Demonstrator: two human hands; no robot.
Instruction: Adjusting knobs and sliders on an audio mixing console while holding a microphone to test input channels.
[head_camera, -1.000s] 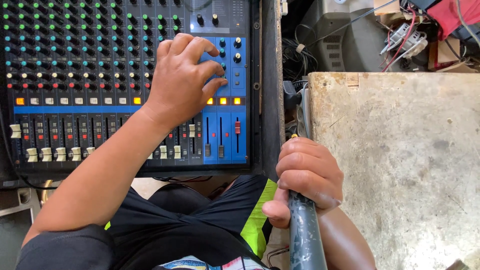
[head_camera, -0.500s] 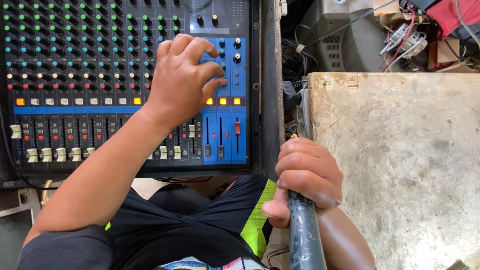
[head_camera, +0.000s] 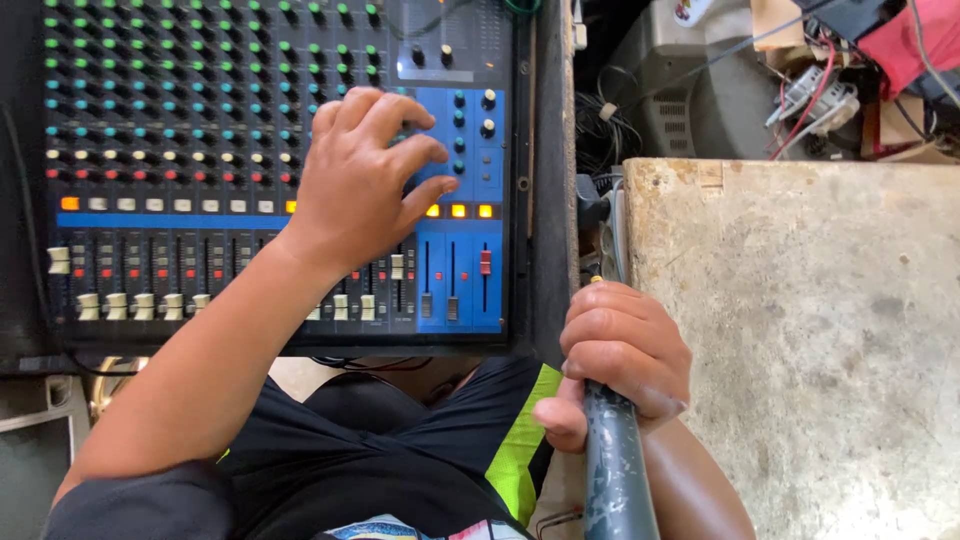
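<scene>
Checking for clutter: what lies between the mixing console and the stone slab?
In the head view, a dark gap with tangled cables separates mixing console from stone slab.

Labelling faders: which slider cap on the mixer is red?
The one in the rightmost slot of the blue section, red fader cap, right of the left hand. The other caps are cream or grey.

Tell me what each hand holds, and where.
Right hand grips a dark microphone around its handle; left hand holds nothing, fingers on mixer knobs.
</scene>
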